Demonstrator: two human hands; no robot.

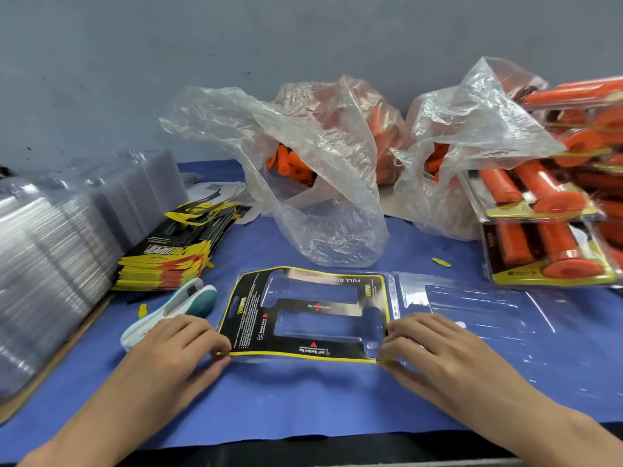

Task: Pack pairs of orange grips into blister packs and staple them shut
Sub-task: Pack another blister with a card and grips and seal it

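Observation:
An open clear blister pack (472,305) lies flat on the blue mat, its left half holding a black and yellow card insert (249,318) with two empty grip cavities. My left hand (178,345) pinches the card's near left corner. My right hand (435,345) pinches the near right corner by the fold. Loose orange grips (286,163) sit in two clear plastic bags (323,203) behind the pack. A white and teal stapler (175,306) lies just left of my left hand.
Stacks of empty clear blisters (50,264) fill the left side. A pile of card inserts (168,257) sits beside them. Finished packs with orange grips (546,230) are heaped at the right. The blue mat (303,399) ends near the table's front edge.

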